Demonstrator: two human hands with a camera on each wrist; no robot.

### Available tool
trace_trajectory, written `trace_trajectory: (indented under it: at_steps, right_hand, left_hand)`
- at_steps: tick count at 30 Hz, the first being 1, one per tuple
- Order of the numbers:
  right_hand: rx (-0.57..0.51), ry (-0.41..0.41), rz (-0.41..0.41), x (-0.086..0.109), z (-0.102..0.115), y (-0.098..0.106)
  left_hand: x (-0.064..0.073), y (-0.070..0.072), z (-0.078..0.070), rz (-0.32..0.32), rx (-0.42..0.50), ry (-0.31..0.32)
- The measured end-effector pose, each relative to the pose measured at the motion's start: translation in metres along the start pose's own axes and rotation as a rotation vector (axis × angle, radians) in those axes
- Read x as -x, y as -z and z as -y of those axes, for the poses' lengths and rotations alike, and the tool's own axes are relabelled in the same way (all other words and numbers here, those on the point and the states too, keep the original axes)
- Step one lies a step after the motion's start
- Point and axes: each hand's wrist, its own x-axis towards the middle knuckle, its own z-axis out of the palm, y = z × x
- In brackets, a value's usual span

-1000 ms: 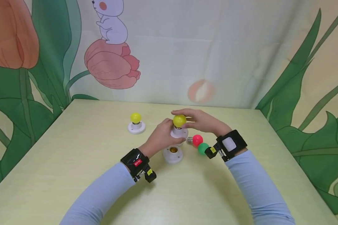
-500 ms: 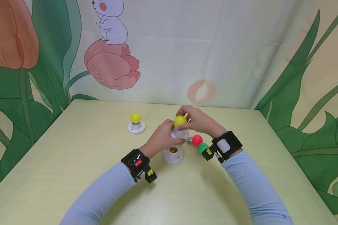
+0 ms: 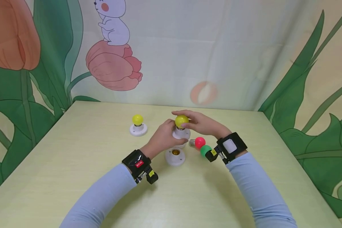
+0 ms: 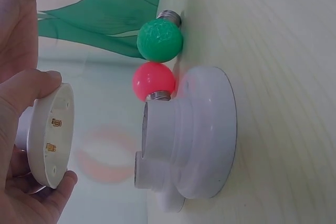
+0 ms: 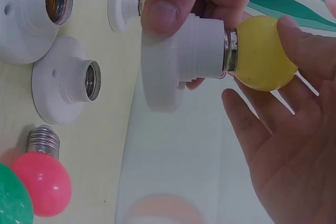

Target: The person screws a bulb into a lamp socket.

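My left hand [image 3: 166, 137] grips a white lamp socket [image 5: 207, 43] by its round base and holds it raised above the table. In the left wrist view, the underside of this base [image 4: 59, 137] shows two brass terminals. A yellow light bulb [image 5: 262, 53] sits in the socket's mouth, with a band of its metal screw cap visible. My right hand [image 3: 205, 123] holds the bulb between thumb and fingers; in the right wrist view the thumb lies on the glass and the other fingers stretch out behind and below it.
Two more white sockets with bare mouths, a nearer one [image 3: 175, 160] and one behind it [image 5: 60, 85], stand below my hands. Beside them lie a red bulb [image 3: 200, 142] and a green bulb [image 3: 205, 150]. Farther left stands another socket [image 3: 138, 130] bearing a yellow bulb [image 3: 137, 119].
My right hand's fingers curled in close around the yellow bulb half a second ago and are now stretched out farther again. My left hand and the socket have barely moved.
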Motion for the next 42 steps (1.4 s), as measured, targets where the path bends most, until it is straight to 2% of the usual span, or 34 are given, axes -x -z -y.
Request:
trace_trajectory:
  at_steps: [7, 11, 14, 18, 22, 25, 29, 34, 42]
  right_hand:
    - [0.035, -0.031, -0.068, -0.005, -0.025, -0.002]
    - [0.113, -0.048, -0.158, -0.009, -0.028, -0.004]
    - [0.136, -0.071, -0.196, -0.012, -0.029, -0.006]
    - [0.148, -0.037, -0.176, -0.012, -0.031, -0.006]
    - [0.092, 0.042, -0.089, -0.009, -0.032, -0.001]
    - [0.016, 0.044, -0.022, -0.006, -0.031, 0.002]
    - [-0.013, 0.010, 0.009, -0.003, -0.029, 0.003]
    - [-0.013, -0.017, -0.017, -0.004, -0.031, 0.000]
    - [0.052, -0.094, -0.166, -0.011, -0.034, -0.008]
  left_hand:
    - [0.000, -0.002, 0.000, 0.007, 0.008, 0.009]
    - [0.001, -0.003, -0.001, 0.014, 0.026, 0.028]
    - [0.001, -0.004, -0.001, 0.015, 0.041, 0.032]
    - [0.002, -0.004, -0.001, 0.004, 0.039, 0.025]
    - [0.002, -0.002, -0.001, -0.011, 0.025, 0.009]
    - [0.002, -0.001, -0.002, -0.020, 0.019, 0.000]
    - [0.002, -0.001, -0.001, -0.018, 0.013, 0.000]
    - [0.002, -0.002, 0.000, -0.002, 0.015, 0.011]
    - [0.004, -0.004, 0.002, 0.005, 0.049, 0.021]
